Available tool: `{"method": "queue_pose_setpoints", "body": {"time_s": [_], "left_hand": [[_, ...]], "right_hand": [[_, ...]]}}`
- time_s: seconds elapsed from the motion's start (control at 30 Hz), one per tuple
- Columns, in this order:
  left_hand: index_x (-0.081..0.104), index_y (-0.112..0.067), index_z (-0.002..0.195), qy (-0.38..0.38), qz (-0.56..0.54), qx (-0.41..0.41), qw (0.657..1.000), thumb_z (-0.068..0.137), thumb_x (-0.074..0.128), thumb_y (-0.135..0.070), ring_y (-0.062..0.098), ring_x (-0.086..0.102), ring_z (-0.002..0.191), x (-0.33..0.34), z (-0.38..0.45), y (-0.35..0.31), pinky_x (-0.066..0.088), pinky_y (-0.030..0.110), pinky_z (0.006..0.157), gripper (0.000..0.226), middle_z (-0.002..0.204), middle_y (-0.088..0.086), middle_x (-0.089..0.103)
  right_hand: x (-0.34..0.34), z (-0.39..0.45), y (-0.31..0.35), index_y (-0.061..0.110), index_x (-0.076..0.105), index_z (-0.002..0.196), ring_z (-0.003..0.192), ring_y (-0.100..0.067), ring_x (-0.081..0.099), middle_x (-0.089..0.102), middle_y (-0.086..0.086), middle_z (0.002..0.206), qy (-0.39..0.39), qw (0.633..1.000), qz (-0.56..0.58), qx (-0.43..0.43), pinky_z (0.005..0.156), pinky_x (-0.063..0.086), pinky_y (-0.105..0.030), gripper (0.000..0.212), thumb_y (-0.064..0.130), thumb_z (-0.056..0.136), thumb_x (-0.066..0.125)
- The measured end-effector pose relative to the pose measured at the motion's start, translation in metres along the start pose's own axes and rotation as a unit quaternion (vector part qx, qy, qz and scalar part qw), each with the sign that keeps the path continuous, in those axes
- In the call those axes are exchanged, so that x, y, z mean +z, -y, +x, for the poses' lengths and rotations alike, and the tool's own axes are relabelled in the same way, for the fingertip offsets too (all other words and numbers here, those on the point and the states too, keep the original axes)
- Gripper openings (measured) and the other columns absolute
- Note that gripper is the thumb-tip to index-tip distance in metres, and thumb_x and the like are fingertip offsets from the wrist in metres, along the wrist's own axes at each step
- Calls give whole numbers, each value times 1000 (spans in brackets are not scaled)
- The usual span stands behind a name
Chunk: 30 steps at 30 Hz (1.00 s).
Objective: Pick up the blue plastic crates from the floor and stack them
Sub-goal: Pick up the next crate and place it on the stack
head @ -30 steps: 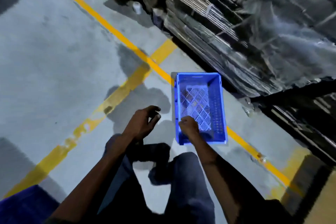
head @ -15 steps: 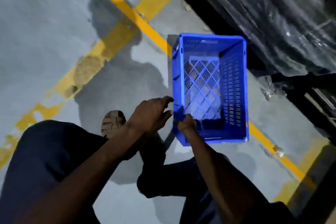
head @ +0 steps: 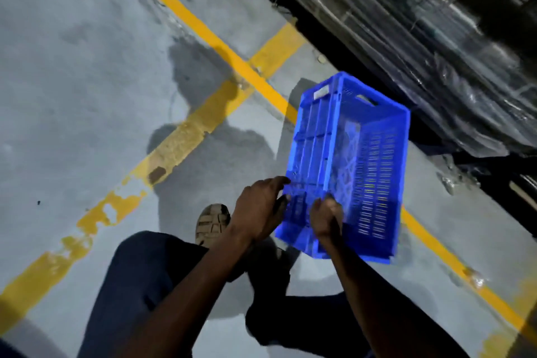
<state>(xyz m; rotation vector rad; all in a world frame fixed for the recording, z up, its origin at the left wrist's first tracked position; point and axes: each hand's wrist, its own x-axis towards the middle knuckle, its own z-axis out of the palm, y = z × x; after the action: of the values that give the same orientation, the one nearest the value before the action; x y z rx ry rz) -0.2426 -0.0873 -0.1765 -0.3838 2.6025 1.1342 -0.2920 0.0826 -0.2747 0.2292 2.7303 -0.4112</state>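
Note:
A blue plastic crate (head: 369, 166) with slotted walls hangs tilted above the grey floor, its open top turned to the right. My right hand (head: 325, 219) grips its near rim, fingers curled over the edge. My left hand (head: 258, 212) lies against the crate's ribbed outer left wall near that corner, fingers stretched forward and touching it. No other crate shows in this view.
Yellow painted lines (head: 203, 35) cross the concrete floor. Dark wrapped stacks of material (head: 436, 38) run along the right side, close behind the crate. My left foot in a sandal (head: 210, 222) stands on the floor below the hands.
The crate has come off the floor and tipped onto its side in the air. My left hand has reached across and now touches its outer wall.

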Motion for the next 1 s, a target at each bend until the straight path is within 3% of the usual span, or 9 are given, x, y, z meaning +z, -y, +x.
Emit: {"method": "queue_pose_setpoints", "body": {"time_s": [0.1,0.17,0.27,0.37,0.43,0.53,0.67,0.77,1.0], "left_hand": [[58,-17,128,-46,-53,-20,997,87,47,-46,30,64,109,-21,-28,-19,51,43,89,51,119,6,68],[54,-17,133,-68,-58,-20,996,86,51,-47,30,60,115,-42,-39,-32,50,42,93,56,128,7,64],[44,-14,141,-104,-48,31,993,84,54,-49,31,55,121,-74,-60,-58,50,41,93,67,139,9,55],[33,-7,147,-146,-45,14,988,84,56,-51,32,40,136,-116,-77,-79,39,39,107,80,150,14,40],[29,-2,148,-182,-60,-12,981,84,55,-54,32,31,143,-148,-94,-91,30,37,115,86,153,18,34],[29,-2,148,-213,-79,-35,973,81,59,-58,31,31,143,-191,-125,-106,30,40,115,93,151,18,34],[36,-12,146,-243,-57,-58,967,77,62,-64,27,34,140,-246,-159,-117,34,40,111,91,149,12,39],[51,-17,134,-271,-15,-56,961,74,62,-67,25,49,127,-290,-171,-119,41,42,99,78,134,5,55],[56,-24,106,-291,-50,15,955,72,63,-46,27,69,91,-362,-197,-125,54,38,72,41,98,4,70]], "right_hand": [[-47,-1,26,-11,61,104,102,-44,64,65,-35,106,30,990,93,105,84,50,-44,35,19,97,43],[-74,4,39,-5,62,104,94,-36,66,67,-25,97,40,959,217,177,77,52,-39,34,24,94,48],[-114,-17,59,8,61,89,63,-20,67,70,-2,71,94,834,512,183,52,55,-28,19,7,97,44],[-157,-33,89,14,62,91,73,-27,67,72,-5,81,106,729,641,215,62,57,-41,16,4,94,50],[-193,-48,118,9,58,91,81,-35,63,63,-19,84,128,695,668,233,57,59,-45,18,-2,86,44],[-250,-81,161,6,55,82,49,-26,63,63,-15,61,150,661,689,256,45,57,-43,20,-3,73,40],[-319,-136,213,11,52,82,32,-10,55,62,-4,48,142,601,732,288,40,55,-45,36,6,101,22],[-365,-186,250,11,52,79,30,-9,53,60,0,42,162,553,768,280,56,58,-48,39,9,104,22],[-432,-260,289,6,50,79,30,-15,54,60,-10,46,208,555,765,251,37,54,-48,32,3,98,24]]}}
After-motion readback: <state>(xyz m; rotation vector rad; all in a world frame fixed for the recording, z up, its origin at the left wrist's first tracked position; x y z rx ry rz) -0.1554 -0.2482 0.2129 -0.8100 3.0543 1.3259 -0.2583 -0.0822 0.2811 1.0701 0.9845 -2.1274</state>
